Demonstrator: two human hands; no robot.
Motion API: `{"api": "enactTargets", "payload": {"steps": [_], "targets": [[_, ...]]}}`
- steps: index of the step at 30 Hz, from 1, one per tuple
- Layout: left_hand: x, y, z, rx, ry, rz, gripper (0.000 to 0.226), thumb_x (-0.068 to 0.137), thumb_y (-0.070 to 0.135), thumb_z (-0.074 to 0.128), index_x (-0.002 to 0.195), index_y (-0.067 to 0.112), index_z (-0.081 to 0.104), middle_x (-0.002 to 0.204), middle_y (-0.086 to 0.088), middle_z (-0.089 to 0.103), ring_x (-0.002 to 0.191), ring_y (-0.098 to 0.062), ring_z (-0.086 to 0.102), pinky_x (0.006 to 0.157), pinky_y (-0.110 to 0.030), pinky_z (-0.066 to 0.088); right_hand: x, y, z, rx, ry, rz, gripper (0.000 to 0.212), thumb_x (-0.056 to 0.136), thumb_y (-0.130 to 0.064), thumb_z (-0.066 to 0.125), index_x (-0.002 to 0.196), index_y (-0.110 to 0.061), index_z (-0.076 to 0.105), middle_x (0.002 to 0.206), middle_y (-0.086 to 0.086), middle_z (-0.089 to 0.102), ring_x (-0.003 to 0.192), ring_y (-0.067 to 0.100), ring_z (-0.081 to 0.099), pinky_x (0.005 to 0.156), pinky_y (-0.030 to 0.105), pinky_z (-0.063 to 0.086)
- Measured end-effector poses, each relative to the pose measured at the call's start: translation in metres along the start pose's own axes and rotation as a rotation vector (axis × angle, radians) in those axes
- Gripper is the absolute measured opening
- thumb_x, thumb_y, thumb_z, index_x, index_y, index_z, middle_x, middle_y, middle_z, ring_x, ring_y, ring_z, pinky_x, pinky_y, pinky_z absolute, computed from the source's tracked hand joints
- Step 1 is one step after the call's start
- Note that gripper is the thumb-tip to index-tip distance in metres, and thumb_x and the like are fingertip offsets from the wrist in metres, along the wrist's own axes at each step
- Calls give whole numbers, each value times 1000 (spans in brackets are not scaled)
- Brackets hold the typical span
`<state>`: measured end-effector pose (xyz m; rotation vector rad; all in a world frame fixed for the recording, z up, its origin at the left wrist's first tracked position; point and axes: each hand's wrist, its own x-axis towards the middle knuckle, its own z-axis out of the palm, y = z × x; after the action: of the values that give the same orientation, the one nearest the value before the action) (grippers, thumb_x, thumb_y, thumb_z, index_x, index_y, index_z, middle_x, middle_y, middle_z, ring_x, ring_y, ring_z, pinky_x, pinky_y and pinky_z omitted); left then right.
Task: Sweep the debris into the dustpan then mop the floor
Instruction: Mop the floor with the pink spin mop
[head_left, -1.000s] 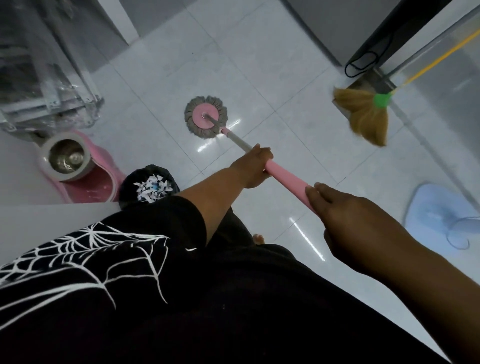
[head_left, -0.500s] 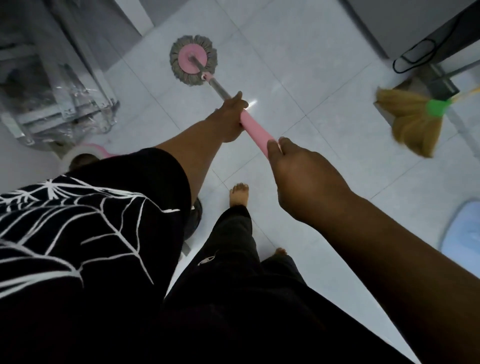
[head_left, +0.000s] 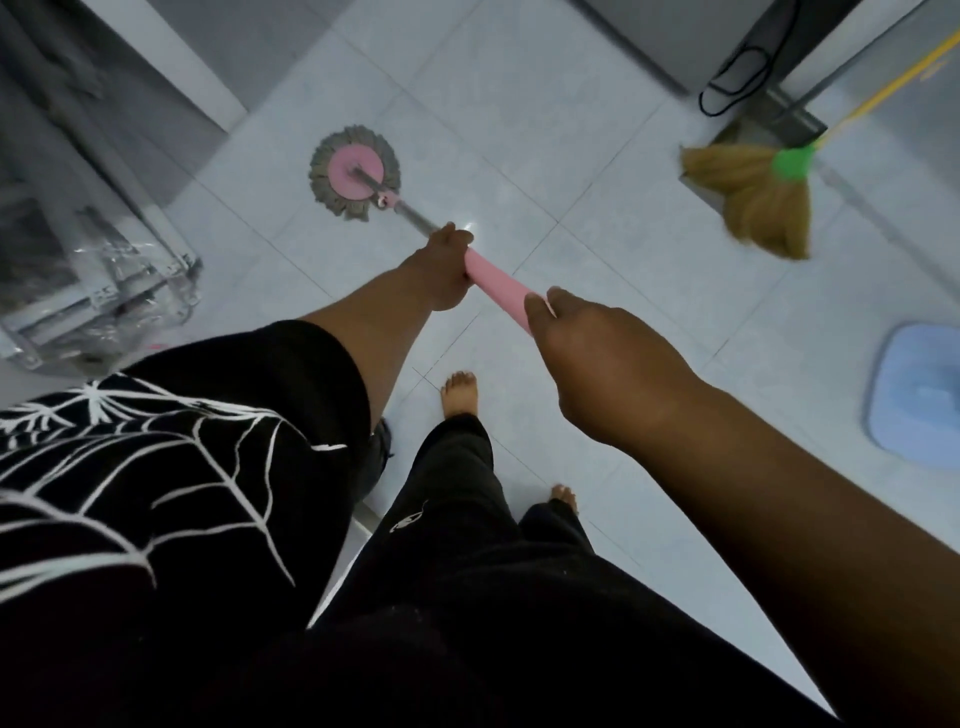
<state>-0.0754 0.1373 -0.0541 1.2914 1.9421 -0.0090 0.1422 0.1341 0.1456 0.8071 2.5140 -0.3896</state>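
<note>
At the left edge of the frame stands a rack (head_left: 104, 270) wrapped in clear plastic; what it holds is too blurred to tell. Right of it, toward the upper centre, the mop head (head_left: 355, 178), a pink disc ringed with grey strands, lies flat on the white tiled floor (head_left: 571, 156). My left hand (head_left: 444, 270) is clenched round the mop handle (head_left: 497, 288) where the metal shaft meets the pink sleeve. My right hand (head_left: 608, 358) grasps the sleeve nearer me. My bare feet (head_left: 459, 392) stand below the hands. In the upper right, a straw broom (head_left: 753, 197) with a green collar rests its bristles on the floor. A pale blue object (head_left: 919, 389) lies at the right edge.
</note>
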Motion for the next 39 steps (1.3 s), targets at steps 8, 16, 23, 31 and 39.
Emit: {"api": "enactTargets", "payload": {"steps": [8,16,23,31,39], "targets": [[-94,129,103,19,-27,174,49,96,23,53,139,6,35,147,-13,31,129,-36,44,103,-48,40,-179,38,35,-27,-60,99,60,87,-9,57,142,-14,34,124,3,53,65,16,49,55,24,41],[-145,202,161,71,-106,284,47,95,29,56,131,4,40,136,-17,39,112,-35,54,93,-46,47,-280,59,51,-9,-140,135,59,87,-10,49,143,-19,32,121,-2,51,81,18,59,70,33,53],[-130,189,127,10,-42,266,39,97,26,54,127,4,41,133,-15,42,105,-33,57,92,-48,48,-241,68,25,-42,-122,73,40,84,-14,52,123,-19,43,97,-3,50,69,18,52,62,32,48],[-28,120,47,-79,29,200,40,96,21,54,131,7,40,151,-15,26,124,-38,51,99,-49,45,-102,77,-26,-57,-114,3,56,87,-17,55,140,-16,39,128,4,55,91,25,62,77,37,54],[93,31,-84,-61,44,155,44,96,20,56,134,6,40,152,-18,27,128,-38,48,105,-48,41,82,72,-91,-27,-24,-29,62,85,-14,62,143,-10,38,130,10,55,93,28,62,72,30,47]]}}
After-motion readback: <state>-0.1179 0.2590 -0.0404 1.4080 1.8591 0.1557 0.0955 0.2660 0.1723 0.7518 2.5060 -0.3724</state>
